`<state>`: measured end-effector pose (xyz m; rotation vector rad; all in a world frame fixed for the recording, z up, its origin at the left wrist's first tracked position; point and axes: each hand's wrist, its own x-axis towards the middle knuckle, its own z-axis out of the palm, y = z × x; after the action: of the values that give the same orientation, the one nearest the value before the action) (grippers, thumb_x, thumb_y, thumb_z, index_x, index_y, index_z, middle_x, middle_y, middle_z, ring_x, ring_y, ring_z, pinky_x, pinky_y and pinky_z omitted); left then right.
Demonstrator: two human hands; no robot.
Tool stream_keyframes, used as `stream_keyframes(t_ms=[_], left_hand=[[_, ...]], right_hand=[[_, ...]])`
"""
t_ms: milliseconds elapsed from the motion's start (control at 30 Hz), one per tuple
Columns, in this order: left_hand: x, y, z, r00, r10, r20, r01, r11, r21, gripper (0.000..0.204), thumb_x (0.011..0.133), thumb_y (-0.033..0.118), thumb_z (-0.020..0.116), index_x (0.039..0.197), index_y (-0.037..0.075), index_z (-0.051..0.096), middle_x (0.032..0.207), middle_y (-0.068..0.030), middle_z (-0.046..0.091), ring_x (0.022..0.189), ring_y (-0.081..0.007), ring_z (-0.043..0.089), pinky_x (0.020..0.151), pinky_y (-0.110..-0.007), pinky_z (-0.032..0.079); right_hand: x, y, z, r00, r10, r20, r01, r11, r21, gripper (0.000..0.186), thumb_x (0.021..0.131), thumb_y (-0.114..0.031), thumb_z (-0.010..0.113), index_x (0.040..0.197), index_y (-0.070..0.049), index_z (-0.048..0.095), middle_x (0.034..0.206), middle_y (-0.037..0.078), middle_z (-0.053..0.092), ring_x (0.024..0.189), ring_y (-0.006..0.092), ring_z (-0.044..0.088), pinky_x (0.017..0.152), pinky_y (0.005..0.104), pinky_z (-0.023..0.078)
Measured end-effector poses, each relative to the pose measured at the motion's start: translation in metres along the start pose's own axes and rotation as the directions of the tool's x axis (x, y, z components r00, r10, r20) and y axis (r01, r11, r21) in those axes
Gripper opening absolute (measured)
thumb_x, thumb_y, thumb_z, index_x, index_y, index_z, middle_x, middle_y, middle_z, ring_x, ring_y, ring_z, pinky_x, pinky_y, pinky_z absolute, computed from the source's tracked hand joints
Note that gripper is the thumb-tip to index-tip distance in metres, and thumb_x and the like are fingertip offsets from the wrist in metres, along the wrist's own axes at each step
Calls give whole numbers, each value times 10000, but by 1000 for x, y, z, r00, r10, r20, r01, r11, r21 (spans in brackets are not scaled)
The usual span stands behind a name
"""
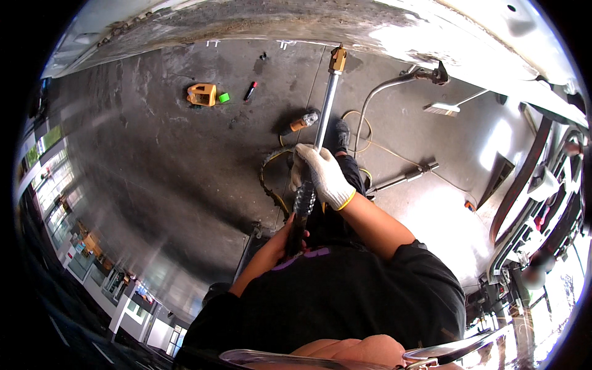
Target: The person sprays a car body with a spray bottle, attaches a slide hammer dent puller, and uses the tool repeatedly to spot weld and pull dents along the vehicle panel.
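Observation:
A long silver rod tool (326,111) runs from near my chest up toward a scuffed pale vehicle panel (259,24). Its brass-coloured tip (337,60) overlaps the panel's lower edge; I cannot tell whether they touch. Around the rod, my right hand (327,176) is closed, in a white knit glove with a yellow cuff. Below it is the tool's black ribbed handle (302,206). My left hand (303,236), apparently bare, is closed about the lower end of that handle and is partly hidden by it.
An orange-and-grey angle grinder (300,123) lies on the concrete floor. Further left are a cut yellow jug (202,95), a green block (224,97) and a red-and-black marker-like stick (251,90). Hoses (266,179), a bent metal bar (376,89), a second rod tool (407,177) and a broom (443,109) lie around.

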<state>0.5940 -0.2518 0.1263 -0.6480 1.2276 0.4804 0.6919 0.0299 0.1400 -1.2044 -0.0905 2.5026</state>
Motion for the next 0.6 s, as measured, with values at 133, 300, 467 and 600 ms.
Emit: stream_keyframes(t_ms=[133, 300, 467, 600], left_hand=[[-4, 4, -3, 994, -49, 100, 54, 997, -55, 769, 1074, 427, 594, 1719, 403, 176, 1020, -88, 703, 679, -239, 691, 599, -429, 603], [-15, 10, 17, 999, 21, 32, -18, 995, -102, 777, 1077, 400, 575, 1737, 386, 165, 964, -82, 694, 608, -232, 653, 557, -400, 586], [20, 5, -3, 983, 139, -120, -121, 982, 144, 743, 1090, 438, 533, 1740, 348, 184, 902, -54, 670, 563, -221, 622, 501, -388, 545], [13, 15, 6, 983, 131, -126, -118, 987, 107, 655, 1032, 268, 569, 1636, 342, 325, 875, -69, 644, 552, -216, 617, 489, -401, 525]], right_hand=[[-3, -7, 4, 998, 60, 27, -62, 997, 56, 331, 1096, -346, 653, 936, -62, 597, 740, 42, 567, 556, 238, 610, 546, 426, 539], [-5, 1, -8, 985, -87, 148, 105, 987, -122, 308, 1100, -325, 649, 1012, -31, 619, 772, 49, 613, 636, 201, 639, 669, 428, 592], [-6, 16, -7, 981, -171, 92, 183, 972, -145, 222, 1092, -219, 654, 1091, -1, 617, 790, 55, 633, 673, 169, 646, 715, 400, 606], [12, -31, 8, 988, -138, 63, 144, 986, -85, 303, 1103, -317, 641, 1046, -21, 624, 689, 69, 615, 596, 209, 629, 597, 376, 564]])
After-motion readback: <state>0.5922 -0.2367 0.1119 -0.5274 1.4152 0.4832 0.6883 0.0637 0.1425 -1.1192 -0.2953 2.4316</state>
